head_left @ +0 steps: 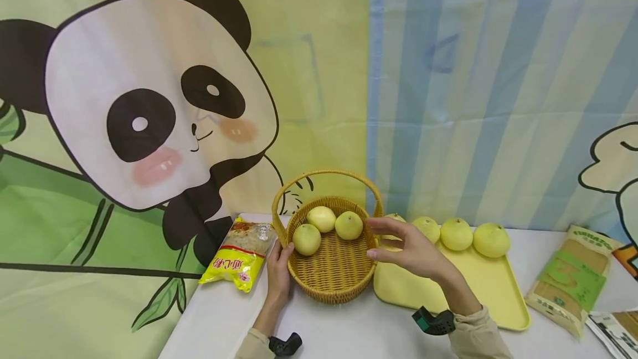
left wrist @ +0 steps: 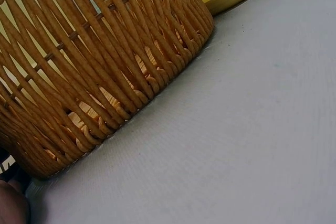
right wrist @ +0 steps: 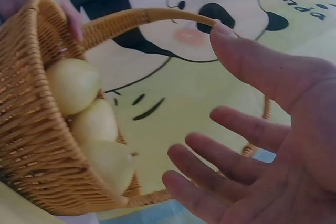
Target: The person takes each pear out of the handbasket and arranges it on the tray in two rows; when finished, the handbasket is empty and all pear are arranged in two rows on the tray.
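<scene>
A round wicker basket (head_left: 331, 270) with a tall arched handle stands on the table, holding three pale yellow-green round fruits (head_left: 349, 225) that look like small melons. My left hand (head_left: 279, 273) grips the basket's left rim by the handle's base, its thumb over the edge. Beside the right rim hovers my right hand (head_left: 411, 248), fingers and thumb spread apart with nothing between them; its palm shows in the right wrist view. Behind this hand, more such fruits (head_left: 456, 234) are lined up along the back of a yellow tray (head_left: 490, 287); some are partly hidden.
A yellow food packet (head_left: 239, 256) lies left of the basket. To the tray's right are a green and tan packet (head_left: 573, 281) and another package (head_left: 618, 331) cut off by the frame. A panda-printed curtain (head_left: 164, 71) hangs behind the table.
</scene>
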`<state>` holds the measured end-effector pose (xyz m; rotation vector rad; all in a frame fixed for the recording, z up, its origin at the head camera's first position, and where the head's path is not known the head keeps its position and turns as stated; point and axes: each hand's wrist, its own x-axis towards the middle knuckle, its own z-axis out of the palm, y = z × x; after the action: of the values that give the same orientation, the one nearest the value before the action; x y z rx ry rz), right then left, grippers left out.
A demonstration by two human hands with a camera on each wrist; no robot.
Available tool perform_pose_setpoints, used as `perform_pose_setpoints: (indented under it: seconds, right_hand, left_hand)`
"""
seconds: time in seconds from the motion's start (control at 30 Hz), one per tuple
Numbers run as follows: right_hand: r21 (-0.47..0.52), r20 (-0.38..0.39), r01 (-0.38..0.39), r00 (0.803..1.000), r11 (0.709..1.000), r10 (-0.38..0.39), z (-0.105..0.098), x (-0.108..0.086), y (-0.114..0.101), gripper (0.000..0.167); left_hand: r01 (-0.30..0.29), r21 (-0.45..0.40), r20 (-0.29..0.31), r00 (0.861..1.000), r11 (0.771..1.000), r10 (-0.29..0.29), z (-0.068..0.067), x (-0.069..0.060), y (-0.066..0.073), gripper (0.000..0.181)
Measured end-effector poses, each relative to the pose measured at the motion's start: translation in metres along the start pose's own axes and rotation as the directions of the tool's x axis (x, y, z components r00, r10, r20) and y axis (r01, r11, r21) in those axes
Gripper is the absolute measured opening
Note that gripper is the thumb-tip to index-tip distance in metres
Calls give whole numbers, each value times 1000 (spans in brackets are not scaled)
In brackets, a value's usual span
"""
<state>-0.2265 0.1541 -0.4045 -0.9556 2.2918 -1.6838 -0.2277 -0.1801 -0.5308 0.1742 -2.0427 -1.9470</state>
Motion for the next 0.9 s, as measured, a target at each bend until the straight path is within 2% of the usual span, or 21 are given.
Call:
perform_pose_setpoints:
  seconds: [0.23,0.47,0.67,0.9]
  right_hand:
    - [-46,49,-65,996,997,67,11,7,12,79]
    - [-17,74,-153,985,988,154,21,15,11,94]
    - [-6,47,-257,965,966,257,29,40,1,102]
    - [-93,12,-325,945,941,327,38,72,-2,105]
  left_hand:
    - [-9,-23,-8,1000,1000,9,3,0,-2,48]
    - [-22,-21,-20,1000,1000,22,1,3,-4,47]
    - [-33,-38,-3,999,999,32,1,6,-1,47]
    - [-4,-30,-16,1000,1000,3,0,1,-3,48]
